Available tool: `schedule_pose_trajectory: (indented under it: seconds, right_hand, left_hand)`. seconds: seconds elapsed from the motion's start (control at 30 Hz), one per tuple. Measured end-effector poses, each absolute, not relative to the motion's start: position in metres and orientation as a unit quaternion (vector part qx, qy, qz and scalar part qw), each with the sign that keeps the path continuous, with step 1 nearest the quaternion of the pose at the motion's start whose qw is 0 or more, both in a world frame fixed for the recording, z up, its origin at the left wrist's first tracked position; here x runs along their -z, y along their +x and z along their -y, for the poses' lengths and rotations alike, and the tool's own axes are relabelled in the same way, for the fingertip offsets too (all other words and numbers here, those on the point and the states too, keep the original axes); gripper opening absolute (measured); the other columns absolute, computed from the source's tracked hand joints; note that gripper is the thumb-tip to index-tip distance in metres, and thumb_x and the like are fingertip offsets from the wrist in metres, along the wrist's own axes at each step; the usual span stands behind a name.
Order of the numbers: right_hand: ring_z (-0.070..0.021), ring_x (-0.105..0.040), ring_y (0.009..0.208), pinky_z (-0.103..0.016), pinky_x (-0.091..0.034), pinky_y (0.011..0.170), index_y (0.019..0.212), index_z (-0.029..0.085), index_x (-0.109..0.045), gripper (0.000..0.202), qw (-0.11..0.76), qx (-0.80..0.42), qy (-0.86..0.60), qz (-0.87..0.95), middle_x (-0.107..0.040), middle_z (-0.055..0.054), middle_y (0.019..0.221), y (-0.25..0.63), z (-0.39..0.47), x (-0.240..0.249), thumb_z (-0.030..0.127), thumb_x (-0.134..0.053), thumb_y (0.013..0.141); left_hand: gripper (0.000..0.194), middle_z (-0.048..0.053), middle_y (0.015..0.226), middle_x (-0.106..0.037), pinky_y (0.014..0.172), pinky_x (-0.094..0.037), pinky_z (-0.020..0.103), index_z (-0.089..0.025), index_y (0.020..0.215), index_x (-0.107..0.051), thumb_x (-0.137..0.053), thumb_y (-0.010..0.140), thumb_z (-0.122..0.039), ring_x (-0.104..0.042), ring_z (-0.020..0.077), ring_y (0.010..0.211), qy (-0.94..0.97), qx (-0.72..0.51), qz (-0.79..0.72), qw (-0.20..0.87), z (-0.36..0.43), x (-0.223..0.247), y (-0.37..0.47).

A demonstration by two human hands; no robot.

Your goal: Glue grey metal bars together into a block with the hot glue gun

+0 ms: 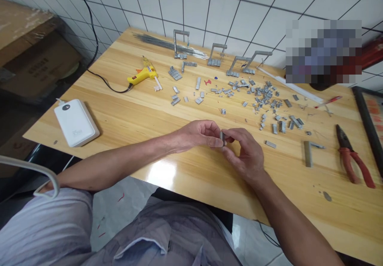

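Note:
Near the middle of the wooden table [119, 114], a small grey block [222, 137] is pinched between both hands. My left hand [203, 134] has its thumb and fingers closed on the block's left side. From the right, my right hand [245, 150] grips the same block with its thumb and index finger. Beyond the hands lie many loose grey pieces [265, 94]. Several grey frames, one of them [218, 54] near the centre, stand along the wall. A single flat grey piece [270, 144] lies right of my right hand.
A yellow glue gun [143, 74] lies at the back left, its cable running off the table. The white power bank [76, 122] is at the left edge. Red-handled pliers [351, 158] and an L-shaped grey piece [308, 153] lie at the right, near a black frame [366, 122].

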State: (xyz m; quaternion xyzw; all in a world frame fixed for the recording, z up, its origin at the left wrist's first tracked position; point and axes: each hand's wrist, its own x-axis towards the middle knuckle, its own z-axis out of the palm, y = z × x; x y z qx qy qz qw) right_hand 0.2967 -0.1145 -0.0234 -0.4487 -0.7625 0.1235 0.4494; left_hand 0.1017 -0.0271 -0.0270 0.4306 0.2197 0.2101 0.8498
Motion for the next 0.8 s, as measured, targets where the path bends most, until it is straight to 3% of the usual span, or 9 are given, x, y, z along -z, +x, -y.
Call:
schedule_pose_trajectory:
  seconds: [0.1,0.27,0.43,0.8]
  right_hand:
    - [-0.0217,-0.07,0.088,-0.039,-0.06,0.074,0.136,0.033,-0.064,0.043,0.456,-0.138,-0.45,0.755,-0.074,-0.005,0.103,0.2966,0.1143,0.0232,0.02,-0.071,0.095]
    - [-0.0216,-0.068,0.09,-0.039,-0.059,0.075,0.135,0.033,-0.064,0.043,0.455,-0.147,-0.453,0.753,-0.073,-0.005,0.104,0.2977,0.1143,0.0238,0.02,-0.071,0.095]
    - [-0.0208,-0.066,0.089,-0.039,-0.058,0.077,0.136,0.032,-0.064,0.045,0.452,-0.157,-0.452,0.753,-0.071,-0.006,0.107,0.2985,0.1145,0.0247,0.02,-0.073,0.094]
    - [-0.019,-0.065,0.085,-0.039,-0.06,0.076,0.132,0.032,-0.064,0.041,0.463,-0.158,-0.453,0.746,-0.069,-0.005,0.107,0.2972,0.1156,0.0252,0.023,-0.076,0.094]
  left_hand:
    - [0.047,0.004,0.091,-0.078,0.084,-0.054,0.03,-0.013,0.086,-0.07,-0.103,0.062,-0.036,-0.073,0.0136,0.087,0.421,-0.202,-0.214,0.858,0.0272,0.0238,0.101]
    - [0.047,0.006,0.089,-0.078,0.079,-0.053,0.031,-0.012,0.09,-0.071,-0.098,0.071,-0.046,-0.073,0.015,0.082,0.404,-0.208,-0.224,0.862,0.0256,0.0234,0.0998]
    - [0.041,0.005,0.087,-0.079,0.079,-0.053,0.03,-0.012,0.09,-0.071,-0.096,0.076,-0.041,-0.073,0.014,0.081,0.409,-0.222,-0.212,0.859,0.0249,0.0258,0.0995]
    - [0.043,0.004,0.085,-0.079,0.077,-0.053,0.029,-0.012,0.088,-0.071,-0.099,0.07,-0.04,-0.072,0.0124,0.076,0.441,-0.233,-0.226,0.837,0.024,0.0291,0.1009]
